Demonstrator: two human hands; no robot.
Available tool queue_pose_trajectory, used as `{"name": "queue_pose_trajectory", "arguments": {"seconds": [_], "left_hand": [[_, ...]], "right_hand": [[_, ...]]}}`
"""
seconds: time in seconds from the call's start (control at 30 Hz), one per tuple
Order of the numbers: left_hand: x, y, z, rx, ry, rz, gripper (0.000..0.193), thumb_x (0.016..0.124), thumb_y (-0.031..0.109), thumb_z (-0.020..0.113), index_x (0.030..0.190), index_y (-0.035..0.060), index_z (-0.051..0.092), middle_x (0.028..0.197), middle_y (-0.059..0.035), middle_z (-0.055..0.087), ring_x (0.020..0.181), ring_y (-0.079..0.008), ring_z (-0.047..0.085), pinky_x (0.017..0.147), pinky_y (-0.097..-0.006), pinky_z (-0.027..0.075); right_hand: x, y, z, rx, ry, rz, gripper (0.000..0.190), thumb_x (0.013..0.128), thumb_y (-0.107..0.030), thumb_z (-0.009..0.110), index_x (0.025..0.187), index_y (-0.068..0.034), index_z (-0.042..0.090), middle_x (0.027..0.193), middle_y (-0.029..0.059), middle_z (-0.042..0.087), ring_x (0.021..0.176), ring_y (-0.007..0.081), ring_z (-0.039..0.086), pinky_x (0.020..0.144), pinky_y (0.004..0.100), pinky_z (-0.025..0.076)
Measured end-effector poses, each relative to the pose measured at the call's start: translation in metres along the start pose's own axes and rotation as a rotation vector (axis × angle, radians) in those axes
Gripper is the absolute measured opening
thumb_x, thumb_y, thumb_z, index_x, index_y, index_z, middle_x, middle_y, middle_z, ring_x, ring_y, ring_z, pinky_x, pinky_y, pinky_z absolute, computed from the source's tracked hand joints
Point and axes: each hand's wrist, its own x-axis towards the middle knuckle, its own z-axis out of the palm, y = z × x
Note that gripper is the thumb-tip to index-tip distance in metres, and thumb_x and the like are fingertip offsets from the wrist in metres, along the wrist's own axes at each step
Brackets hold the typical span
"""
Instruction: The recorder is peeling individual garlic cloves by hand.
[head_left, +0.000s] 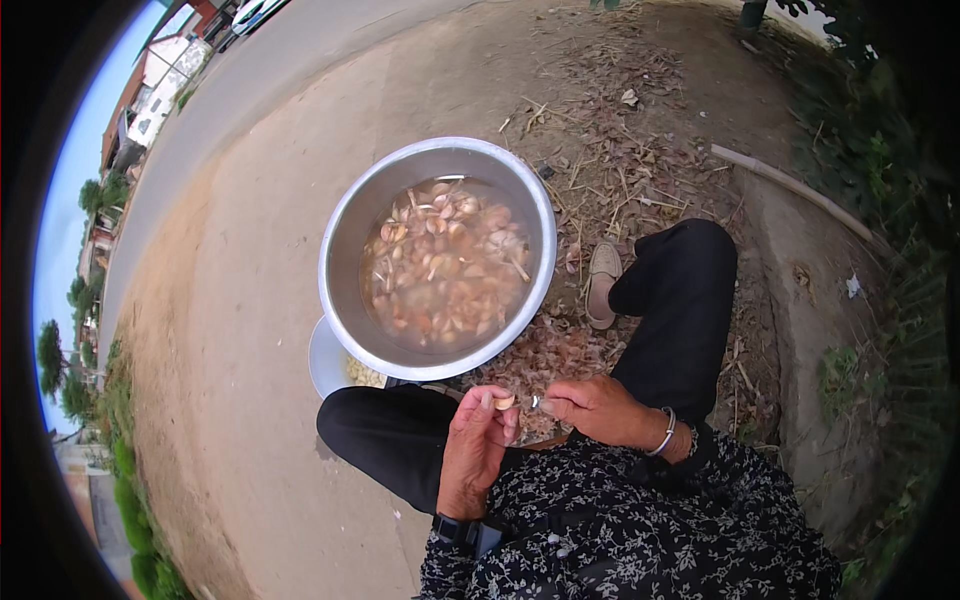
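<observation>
Between the thumb and fingers of my left hand (474, 442) is a garlic clove (504, 403). My right hand (606, 411) is just beside it, pinching a small shiny metal piece (535, 402), perhaps a blade; most of it is hidden by the fingers. Beyond both hands stands a large metal basin (349, 247), where many garlic cloves (448, 255) lie in cloudy water, some with stalks. Partly under the basin's near left side, a smaller pale bowl (326, 360) holds whitish peeled cloves (365, 372).
Garlic skins (555, 349) litter the ground between my legs. Dry leaves and straw (622, 142) spread past the basin. At right, a wooden pole (795, 187) lies along a concrete edge (795, 262) beside plants. A paved road (300, 56) with a parked car (253, 13) runs at upper left.
</observation>
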Motion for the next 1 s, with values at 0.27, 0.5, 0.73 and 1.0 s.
{"name": "queue_pose_trajectory", "arguments": {"seconds": [0.27,0.5,0.73,1.0], "left_hand": [[-0.009,0.009,0.002,0.920,0.117,0.334,0.021,0.087,0.004,0.067,0.107,0.0010,0.062,0.087,-0.0033,0.065,0.073,-0.0088,0.059,0.067,-0.0221,0.049],[-0.008,0.015,0.006,1.612,0.075,0.752,0.023,0.081,-0.006,0.064,0.104,0.0004,0.064,0.081,-0.0054,0.065,0.073,-0.0098,0.062,0.066,-0.0241,0.052],[-0.019,0.021,-0.005,1.123,0.038,0.341,0.022,0.083,0.001,0.068,0.105,-0.0002,0.063,0.085,-0.0071,0.068,0.073,-0.0133,0.065,0.063,-0.0267,0.051],[-0.014,0.008,-0.016,0.371,0.022,0.117,0.019,0.093,0.015,0.063,0.103,-0.0006,0.061,0.082,-0.0061,0.066,0.071,-0.0099,0.060,0.066,-0.0237,0.049]], "right_hand": [[0.009,-0.041,-0.014,-0.343,0.055,-0.176,0.023,0.093,-0.030,0.056,0.085,-0.008,0.052,0.069,0.0096,0.062,0.065,0.0289,0.065,0.054,0.0431,0.049],[0.017,-0.042,-0.001,-0.456,0.016,-0.213,0.025,0.093,-0.030,0.054,0.083,-0.008,0.053,0.068,0.0084,0.062,0.065,0.0270,0.066,0.054,0.0431,0.049],[0.017,-0.014,-0.005,-0.255,-0.076,-0.203,0.025,0.093,-0.030,0.053,0.083,-0.008,0.055,0.066,0.0112,0.061,0.063,0.0323,0.064,0.055,0.0453,0.049],[0.010,-0.005,-0.002,-0.105,-0.058,-0.073,0.027,0.092,-0.033,0.056,0.082,-0.009,0.055,0.064,0.0126,0.060,0.063,0.0364,0.062,0.057,0.0482,0.047]]}}
